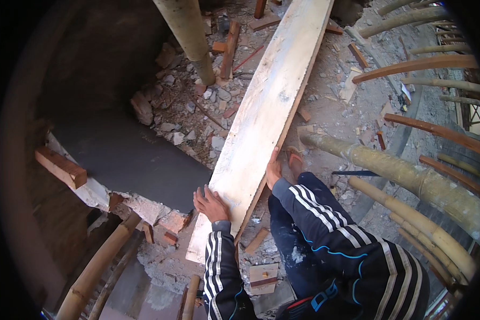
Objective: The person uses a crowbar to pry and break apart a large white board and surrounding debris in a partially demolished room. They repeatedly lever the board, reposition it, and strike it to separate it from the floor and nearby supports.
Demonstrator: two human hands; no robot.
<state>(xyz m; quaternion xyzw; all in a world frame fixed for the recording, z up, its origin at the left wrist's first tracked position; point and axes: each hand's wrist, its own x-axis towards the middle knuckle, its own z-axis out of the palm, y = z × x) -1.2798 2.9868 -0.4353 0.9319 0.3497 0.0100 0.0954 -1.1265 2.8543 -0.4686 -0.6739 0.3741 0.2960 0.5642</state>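
Observation:
A long pale wooden plank (272,90) runs from the lower middle up to the top of the view, tilted to the right. My left hand (212,205) rests on its left edge near the close end, fingers spread and stretched out. Against the plank's right edge my right hand (273,169) is closed, with the thumb side up along the edge and the other fingers mostly hidden. A dark smooth slab (144,160) lies just left of the plank, beside my left hand.
Rubble (218,98) and wood offcuts cover the ground. A thick bamboo pole (189,37) stands at the far left of the plank; another bamboo pole (400,173) crosses on the right. A reddish timber block (61,166) sits on the slab's broken edge. Several more poles line the right.

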